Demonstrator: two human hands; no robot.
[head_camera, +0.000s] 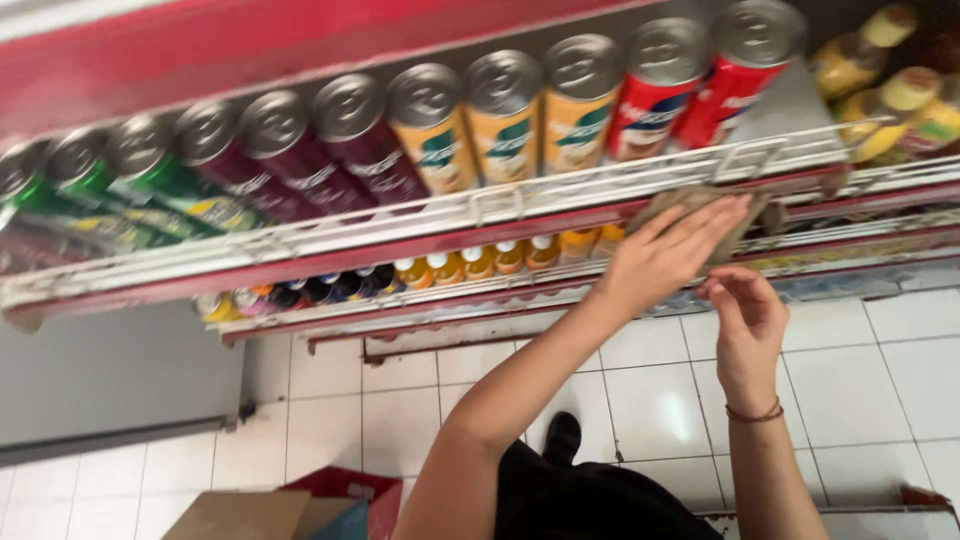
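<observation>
**Cloth pressed to the shelf edge below a row of cans**

The left hand (668, 255) lies flat, fingers stretched out together, pressing a crumpled grey-brown cloth (700, 205) against the red front edge of the top shelf (400, 245), towards the right of the scene. The cloth sits just under the white wire rail (500, 205) that fences the cans. The right hand (745, 325) hangs just below and to the right of the left, apart from it, fingers loosely curled with the tips drawn together; I cannot tell if it grips anything. A thin reddish cord bracelet (755, 413) circles its wrist.

On the top shelf I count eleven cans in the front row: three green cans (140, 165) at the left, three dark purple cans (290, 150), three orange-yellow cans (505, 115), then two red cans (700, 75) at the right. Yellow-capped bottles (880, 70) stand far right. On the shelf beneath, small bottles with white caps (470, 262) line up, too blurred to count. Below, the white tiled floor (850, 380) holds one red crate (345, 495) beside a brown cardboard box (240, 515).
</observation>
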